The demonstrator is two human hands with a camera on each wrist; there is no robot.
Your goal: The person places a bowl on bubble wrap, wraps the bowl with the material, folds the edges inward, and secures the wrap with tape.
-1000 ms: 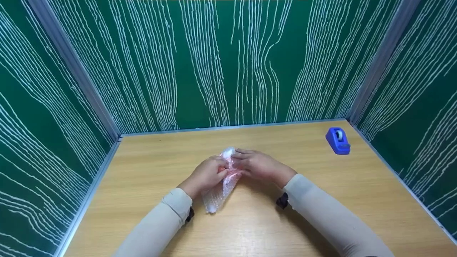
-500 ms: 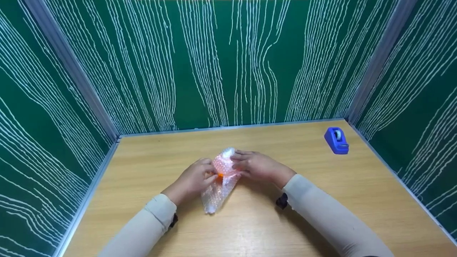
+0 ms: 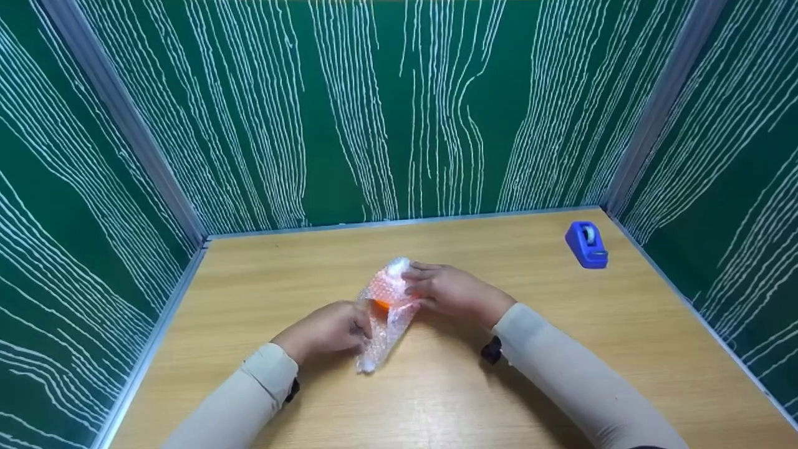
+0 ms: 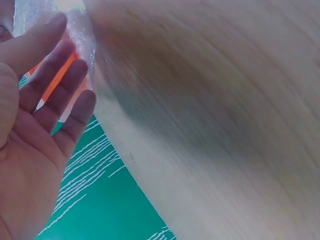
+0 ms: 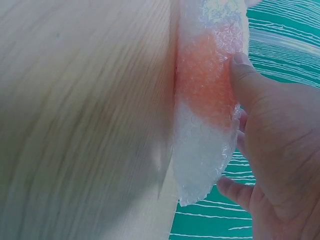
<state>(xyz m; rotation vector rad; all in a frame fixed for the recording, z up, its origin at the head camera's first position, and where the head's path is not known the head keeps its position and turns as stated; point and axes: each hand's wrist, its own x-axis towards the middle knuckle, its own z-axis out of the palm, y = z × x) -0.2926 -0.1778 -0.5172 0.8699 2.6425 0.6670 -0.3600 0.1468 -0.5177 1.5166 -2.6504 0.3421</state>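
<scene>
A piece of bubble wrap is folded around an orange object in the middle of the table, and an orange edge shows at the fold. Lower down, the wrap narrows to a crumpled white end. My left hand is at the wrap's left edge, its fingers loosely bent; the left wrist view shows them spread in front of the clear film. From the right, my right hand holds the wrapped bundle, its thumb on the side and its fingers over the top.
A blue tape dispenser with a roll in it stands at the back right of the wooden table. Green walls with white wavy lines and grey frame edges border the table at the back and both sides.
My left hand has drawn back from the bundle's middle and moved down and left along the wrap's edge, leaving more of the orange in sight. The right hand stays in place.
</scene>
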